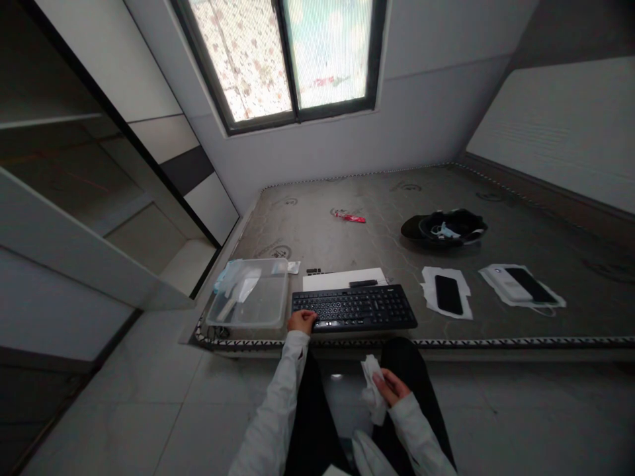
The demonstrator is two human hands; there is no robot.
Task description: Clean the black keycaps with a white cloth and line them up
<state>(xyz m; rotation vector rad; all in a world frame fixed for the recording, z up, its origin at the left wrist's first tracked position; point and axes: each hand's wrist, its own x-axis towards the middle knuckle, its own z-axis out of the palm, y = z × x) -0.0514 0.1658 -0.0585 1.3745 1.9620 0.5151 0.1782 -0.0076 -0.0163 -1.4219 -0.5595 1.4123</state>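
A black keyboard [357, 307] lies along the near edge of the mattress, its front edge towards me. My left hand [301, 322] is at its lower left corner, fingers pinched together over the keys. Whatever is between those fingertips is too small to make out. Lower down, above my lap, my right hand [391, 386] is closed around a crumpled white tissue [372, 387]. Behind the keyboard lies a white sheet [327, 281], partly covered by it, with a small dark tool [364, 283] on top. Several small black pieces [313, 271] lie just beyond the sheet.
A clear plastic box [265, 294] stands left of the keyboard, with pale items inside. To the right are a phone on a white cloth [449, 294] and another phone [530, 284] beside a white case. Farther back lie a dark cap [436, 231] and a red packet [353, 218].
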